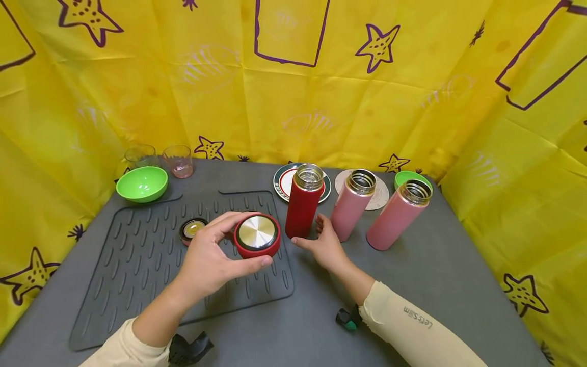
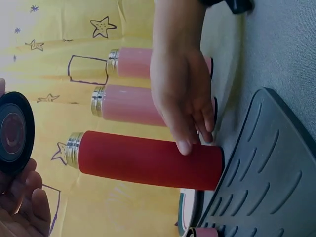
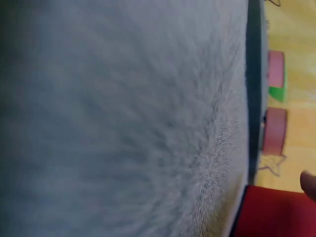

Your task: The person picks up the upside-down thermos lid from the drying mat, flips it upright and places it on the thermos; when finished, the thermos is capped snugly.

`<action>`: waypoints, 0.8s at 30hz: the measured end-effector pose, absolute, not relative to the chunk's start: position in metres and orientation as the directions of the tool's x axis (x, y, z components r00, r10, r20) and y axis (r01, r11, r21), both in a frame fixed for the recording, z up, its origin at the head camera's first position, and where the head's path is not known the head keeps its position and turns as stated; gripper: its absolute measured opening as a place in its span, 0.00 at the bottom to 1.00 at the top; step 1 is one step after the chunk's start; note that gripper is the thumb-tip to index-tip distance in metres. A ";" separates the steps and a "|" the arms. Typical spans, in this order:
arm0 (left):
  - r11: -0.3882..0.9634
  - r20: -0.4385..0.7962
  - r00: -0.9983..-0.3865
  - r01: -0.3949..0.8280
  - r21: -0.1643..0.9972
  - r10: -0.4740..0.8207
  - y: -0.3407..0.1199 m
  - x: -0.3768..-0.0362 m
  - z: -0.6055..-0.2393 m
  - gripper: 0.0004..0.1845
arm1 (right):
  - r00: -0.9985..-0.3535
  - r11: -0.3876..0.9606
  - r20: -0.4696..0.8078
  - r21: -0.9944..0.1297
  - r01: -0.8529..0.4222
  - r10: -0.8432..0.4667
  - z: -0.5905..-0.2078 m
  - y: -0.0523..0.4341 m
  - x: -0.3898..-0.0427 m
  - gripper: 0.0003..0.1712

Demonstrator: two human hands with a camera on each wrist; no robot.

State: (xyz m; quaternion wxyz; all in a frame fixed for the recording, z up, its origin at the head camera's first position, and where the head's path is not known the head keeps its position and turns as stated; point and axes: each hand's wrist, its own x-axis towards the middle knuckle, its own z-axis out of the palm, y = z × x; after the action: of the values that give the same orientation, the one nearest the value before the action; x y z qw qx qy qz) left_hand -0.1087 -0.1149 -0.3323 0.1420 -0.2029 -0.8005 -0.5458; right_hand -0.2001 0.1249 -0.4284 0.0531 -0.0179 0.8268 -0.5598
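My left hand (image 1: 208, 255) grips a red bottle lid (image 1: 257, 235) by its sides above the mat, its silver top facing the head camera. In the left wrist view the lid's dark underside (image 2: 15, 133) shows. My right hand (image 1: 327, 247) is low beside an uncapped red bottle (image 1: 302, 211), thumb near its base and fingers loosely bent on its right side. The bottle stands upright with its metal neck bare. Two pink bottles, one in the middle (image 1: 350, 209) and one at the right (image 1: 396, 219), also stand uncapped.
Another lid (image 1: 192, 229) lies inside-up on the dark ribbed mat (image 1: 151, 300). Behind the bottles are a rimmed plate (image 1: 281, 186), a pale round disc (image 1: 379, 196) and a green bowl (image 1: 408, 176). A second green bowl (image 1: 142, 184) and two glasses (image 1: 179, 162) stand back left.
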 end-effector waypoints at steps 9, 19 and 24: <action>0.315 0.432 -0.885 0.466 0.827 0.173 -0.121 -0.112 -0.335 0.33 | -1.000 0.405 -0.001 -0.914 -0.011 -0.031 -0.438 0.106 -0.226 0.38; 0.319 0.431 -0.885 0.465 0.825 0.176 -0.116 -0.117 -0.330 0.33 | -0.999 0.481 0.002 -0.876 -0.020 -0.039 -0.436 0.110 -0.224 0.36; 0.317 0.438 -0.884 0.468 0.825 0.164 -0.111 -0.121 -0.326 0.33 | -0.998 0.489 -0.008 -0.872 -0.026 -0.066 -0.433 0.116 -0.211 0.35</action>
State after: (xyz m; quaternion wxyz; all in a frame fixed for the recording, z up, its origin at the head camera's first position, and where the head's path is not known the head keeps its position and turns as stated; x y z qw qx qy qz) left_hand -0.1208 -0.1107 -0.3263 0.1383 -0.1975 -0.7996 -0.5500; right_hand -0.2105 0.1157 -0.4333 0.0198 -0.0264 0.8627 -0.5046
